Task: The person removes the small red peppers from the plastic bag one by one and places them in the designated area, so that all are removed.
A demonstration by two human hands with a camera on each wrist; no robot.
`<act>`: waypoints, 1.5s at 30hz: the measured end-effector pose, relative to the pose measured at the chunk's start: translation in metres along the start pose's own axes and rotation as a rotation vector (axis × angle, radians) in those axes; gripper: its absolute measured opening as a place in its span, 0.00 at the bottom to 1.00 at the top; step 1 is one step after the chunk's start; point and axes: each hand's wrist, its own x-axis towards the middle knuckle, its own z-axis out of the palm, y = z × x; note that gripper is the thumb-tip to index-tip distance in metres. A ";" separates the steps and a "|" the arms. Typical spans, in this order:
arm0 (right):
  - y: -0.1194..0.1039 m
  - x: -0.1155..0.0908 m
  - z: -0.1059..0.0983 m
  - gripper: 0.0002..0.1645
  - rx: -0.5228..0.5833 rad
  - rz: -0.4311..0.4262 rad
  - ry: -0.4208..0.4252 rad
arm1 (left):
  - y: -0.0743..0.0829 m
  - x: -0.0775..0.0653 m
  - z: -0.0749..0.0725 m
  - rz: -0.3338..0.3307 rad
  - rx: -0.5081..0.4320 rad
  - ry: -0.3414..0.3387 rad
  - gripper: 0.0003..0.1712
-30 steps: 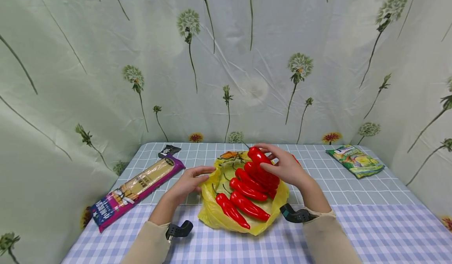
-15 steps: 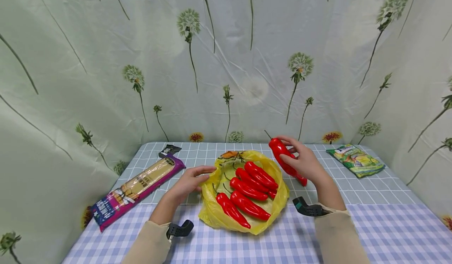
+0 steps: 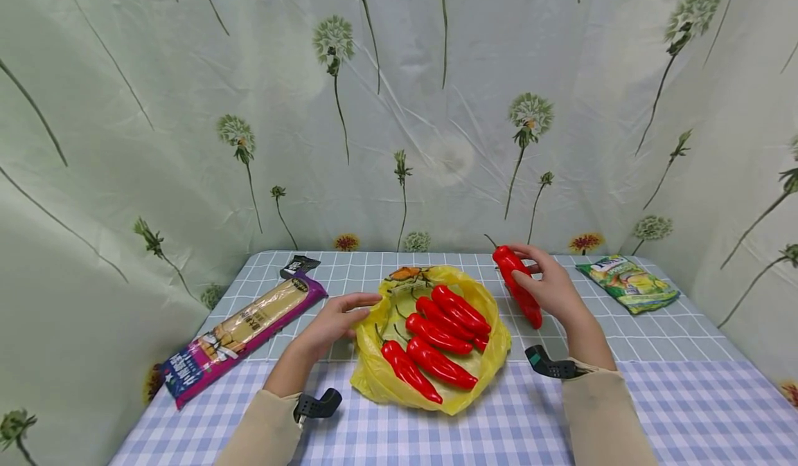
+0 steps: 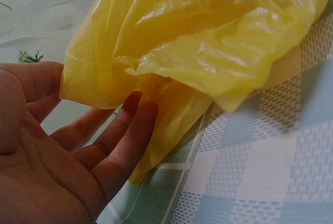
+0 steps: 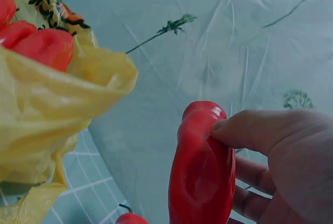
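Note:
A yellow plastic bag lies spread open mid-table, several long red peppers with thin dark stems inside it. At its left rim is my left hand, fingers loosely extended. In the left wrist view, the fingertips rest against the bag's outer side. To the bag's right, my right hand holds one red pepper between thumb and fingers, stem up and tilted left. Below the held pepper in the right wrist view, the top of another red pepper shows near the tablecloth.
A long purple noodle packet lies at the left, a small black packet behind it. The green snack bag is at the back right. A flower-printed curtain closes off the table's back and sides.
The red pepper in my right hand has moved from above the bag out to the right, beside another pepper. My left hand has stayed at the bag's left rim.

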 end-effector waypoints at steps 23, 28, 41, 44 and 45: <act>0.023 0.005 -0.001 0.18 -0.033 0.071 0.080 | -0.001 0.000 0.000 -0.001 -0.001 -0.006 0.20; 0.029 0.006 -0.001 0.18 -0.038 0.105 0.120 | -0.004 0.002 -0.001 0.008 -0.009 -0.013 0.21; 0.050 0.007 -0.006 0.28 0.051 0.266 0.245 | -0.002 0.000 0.000 -0.005 -0.005 -0.009 0.21; 0.053 0.008 -0.007 0.28 0.106 0.302 0.265 | -0.002 0.000 0.000 -0.005 -0.005 -0.009 0.21; 0.054 0.008 -0.007 0.28 0.133 0.323 0.272 | -0.001 0.000 0.000 -0.004 -0.005 -0.009 0.21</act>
